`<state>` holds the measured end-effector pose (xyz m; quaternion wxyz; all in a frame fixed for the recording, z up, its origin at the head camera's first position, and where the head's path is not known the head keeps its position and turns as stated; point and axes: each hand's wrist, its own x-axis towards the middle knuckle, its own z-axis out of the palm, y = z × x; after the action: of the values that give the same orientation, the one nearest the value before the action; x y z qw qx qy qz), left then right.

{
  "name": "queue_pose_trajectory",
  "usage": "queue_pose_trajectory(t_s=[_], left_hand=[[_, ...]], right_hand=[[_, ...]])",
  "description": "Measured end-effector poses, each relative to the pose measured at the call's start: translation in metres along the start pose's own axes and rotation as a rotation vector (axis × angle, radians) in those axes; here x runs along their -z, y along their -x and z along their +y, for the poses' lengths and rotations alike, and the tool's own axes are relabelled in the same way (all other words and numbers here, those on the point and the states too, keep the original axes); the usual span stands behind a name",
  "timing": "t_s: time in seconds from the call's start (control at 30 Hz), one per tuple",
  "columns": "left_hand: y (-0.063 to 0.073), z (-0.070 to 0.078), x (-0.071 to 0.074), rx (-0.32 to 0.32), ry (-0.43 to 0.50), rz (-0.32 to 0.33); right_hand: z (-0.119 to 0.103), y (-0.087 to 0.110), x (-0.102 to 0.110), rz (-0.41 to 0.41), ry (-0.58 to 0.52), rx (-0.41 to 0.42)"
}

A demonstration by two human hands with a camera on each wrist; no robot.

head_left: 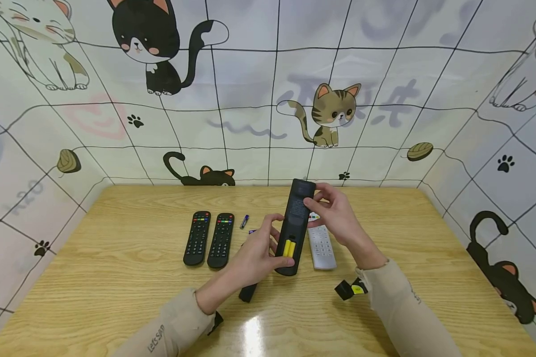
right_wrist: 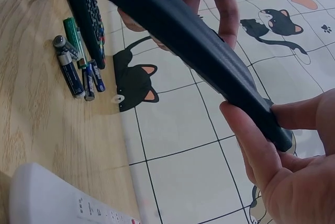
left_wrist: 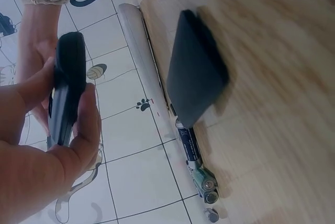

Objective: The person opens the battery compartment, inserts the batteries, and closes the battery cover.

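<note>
The left hand (head_left: 256, 253) is wrapped on the near end of a black remote (head_left: 297, 213), thumb across its back and fingers along its left edge. And there's the right hand (head_left: 337, 210), gripping the far end, thumb laid on the back, fingers around the right edge. Both hands on it, then, and the black remote is up off the tabletop (head_left: 129, 297), its back turned to the head camera, its far end leaning a little to the right.

Look at the near end: the compartment is uncovered, and two yellow batteries (head_left: 289, 248) lie side by side in it, right by the left thumb.

Just below and to the right sits a white remote (head_left: 322, 248), keys up on the tabletop, its far end partly hidden by the right hand. Down on the near side, under the left forearm, a flat black piece (head_left: 247, 292) pokes out, the rest of it covered from above.

Out to the left now: a small group of loose batteries (right_wrist: 76, 69), a green one among darker ones, lying close together; the head view catches only part of it past the left hand. Further left, two black remotes (head_left: 209, 240) rest next to each other, keys up, near but apart. And behind it all, a pale sheet (head_left: 250, 99) with cartoon cats and a dark grid.
</note>
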<state>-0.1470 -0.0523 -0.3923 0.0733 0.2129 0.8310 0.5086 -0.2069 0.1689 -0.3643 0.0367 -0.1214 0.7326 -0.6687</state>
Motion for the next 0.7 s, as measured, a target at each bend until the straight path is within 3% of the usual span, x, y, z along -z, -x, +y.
queue_pose_trajectory(t_s=[0.37, 0.7], left_hand=[[-0.0031, -0.0006, 0.0008, -0.006, -0.026, 0.010], [-0.0043, -0.0023, 0.0040, -0.010, -0.033, -0.032]], right_hand=[[-0.0004, -0.0032, 0.0007, -0.011, 0.016, 0.007], [0.0018, -0.0054, 0.0027, -0.016, 0.026, 0.015]])
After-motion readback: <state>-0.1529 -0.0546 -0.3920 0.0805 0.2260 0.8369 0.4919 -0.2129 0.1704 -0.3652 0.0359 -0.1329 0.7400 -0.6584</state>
